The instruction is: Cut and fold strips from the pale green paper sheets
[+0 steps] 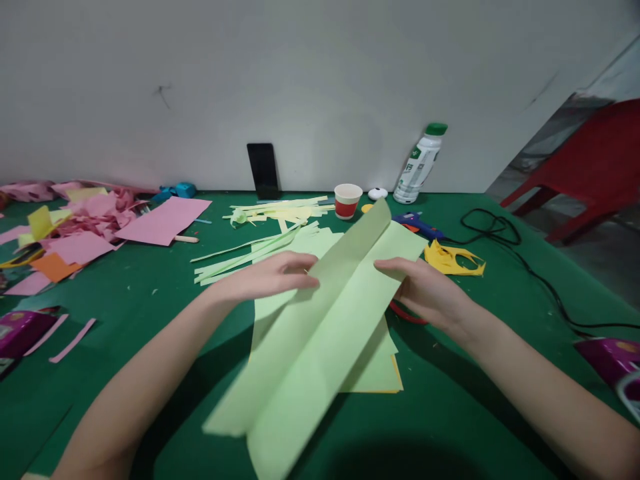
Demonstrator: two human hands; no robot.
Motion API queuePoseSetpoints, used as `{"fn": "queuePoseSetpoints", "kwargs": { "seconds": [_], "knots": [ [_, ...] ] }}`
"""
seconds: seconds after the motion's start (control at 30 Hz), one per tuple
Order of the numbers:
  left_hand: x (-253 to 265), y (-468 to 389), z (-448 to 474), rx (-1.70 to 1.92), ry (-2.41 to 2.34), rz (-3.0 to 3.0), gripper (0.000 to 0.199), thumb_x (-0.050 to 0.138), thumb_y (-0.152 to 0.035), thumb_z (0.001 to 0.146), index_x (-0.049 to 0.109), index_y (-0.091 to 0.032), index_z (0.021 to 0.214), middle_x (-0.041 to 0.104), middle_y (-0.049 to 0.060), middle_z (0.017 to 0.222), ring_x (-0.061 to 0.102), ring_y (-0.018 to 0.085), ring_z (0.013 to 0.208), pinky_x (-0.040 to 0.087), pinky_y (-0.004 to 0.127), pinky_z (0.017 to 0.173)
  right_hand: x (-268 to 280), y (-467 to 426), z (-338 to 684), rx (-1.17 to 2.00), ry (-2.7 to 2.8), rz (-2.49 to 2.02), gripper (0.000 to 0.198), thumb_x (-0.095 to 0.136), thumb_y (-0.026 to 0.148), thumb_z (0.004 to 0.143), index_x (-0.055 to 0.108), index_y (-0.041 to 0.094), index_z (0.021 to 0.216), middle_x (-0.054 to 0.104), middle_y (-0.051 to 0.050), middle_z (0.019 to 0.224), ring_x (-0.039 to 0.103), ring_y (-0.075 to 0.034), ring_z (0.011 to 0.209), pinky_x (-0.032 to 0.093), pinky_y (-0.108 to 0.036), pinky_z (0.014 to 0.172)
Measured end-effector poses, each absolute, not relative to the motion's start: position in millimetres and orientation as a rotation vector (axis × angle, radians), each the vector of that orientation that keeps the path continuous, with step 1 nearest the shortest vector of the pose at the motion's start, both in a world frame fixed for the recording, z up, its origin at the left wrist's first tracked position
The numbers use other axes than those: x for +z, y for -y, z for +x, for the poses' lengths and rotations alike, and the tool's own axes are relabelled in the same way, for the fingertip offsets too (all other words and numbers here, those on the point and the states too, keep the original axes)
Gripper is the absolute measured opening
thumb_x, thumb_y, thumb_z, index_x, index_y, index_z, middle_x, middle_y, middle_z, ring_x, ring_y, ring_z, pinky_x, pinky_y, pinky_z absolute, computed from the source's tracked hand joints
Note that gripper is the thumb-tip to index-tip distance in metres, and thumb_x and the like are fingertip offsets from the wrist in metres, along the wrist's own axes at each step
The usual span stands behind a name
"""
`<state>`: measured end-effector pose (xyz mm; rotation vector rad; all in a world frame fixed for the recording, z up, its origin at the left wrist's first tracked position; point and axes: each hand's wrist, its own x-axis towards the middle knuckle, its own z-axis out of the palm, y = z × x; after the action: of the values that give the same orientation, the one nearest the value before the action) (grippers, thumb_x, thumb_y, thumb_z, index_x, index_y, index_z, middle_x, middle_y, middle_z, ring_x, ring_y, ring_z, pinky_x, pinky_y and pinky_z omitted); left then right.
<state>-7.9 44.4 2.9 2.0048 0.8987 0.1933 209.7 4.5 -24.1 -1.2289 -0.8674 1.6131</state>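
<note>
A sheet of light green paper [320,340] with a lengthwise crease is held slanting above the table. My right hand [425,287] grips its right side, the thumb on top and the fingers beneath. My left hand [277,275] pinches the left edge of the same sheet; its fingertips are partly hidden by the paper. Below lies a stack of green paper [373,377] with a yellow-orange edge showing. Red scissors handles [407,315] peek out under my right hand. Cut green paper strips [250,257] lie beyond my left hand.
Pink paper scraps [100,220] cover the left side. At the back stand a leaning phone [263,170], a paper cup [347,201] and a tilted bottle [421,163]. A blue glue gun [417,225] with a black cord [545,283] and a yellow paper scrap [454,259] lie right.
</note>
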Motion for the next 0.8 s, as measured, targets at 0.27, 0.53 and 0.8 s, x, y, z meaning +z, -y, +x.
{"fn": "queuePoseSetpoints", "kwargs": {
  "seconds": [0.27,0.53,0.8],
  "knots": [
    [-7,-55,-15,0.702,-1.345,2.496,0.021,0.044,-0.032,0.082,0.054,-0.016,0.092,0.057,0.008,0.099,0.052,0.021,0.093,0.042,0.034,0.078,-31,5,200,1.706,0.930,-0.993,0.017,0.051,0.027,0.079,0.066,0.024,0.084,0.065,-0.003,0.100,0.060,-0.021,0.094,0.055,-0.034,0.077],
    [-17,-15,19,1.151,-0.997,3.196,0.034,0.045,-0.018,0.084,0.041,-0.013,0.117,0.054,0.013,0.118,0.047,0.023,0.112,0.029,0.046,0.100,-31,28,175,1.876,0.842,-0.628,0.019,0.051,0.019,0.078,0.067,0.025,0.088,0.066,0.000,0.098,0.057,-0.020,0.102,0.049,-0.040,0.089],
    [-10,-13,11,1.826,-0.828,3.384,0.028,0.056,-0.012,0.077,0.055,-0.028,0.100,0.055,0.000,0.111,0.037,0.015,0.121,0.014,0.044,0.109,-25,37,177,1.964,0.933,-0.605,0.019,0.060,0.026,0.074,0.066,0.021,0.056,0.065,0.002,0.066,0.062,-0.016,0.078,0.043,-0.038,0.094]
  ]
}}
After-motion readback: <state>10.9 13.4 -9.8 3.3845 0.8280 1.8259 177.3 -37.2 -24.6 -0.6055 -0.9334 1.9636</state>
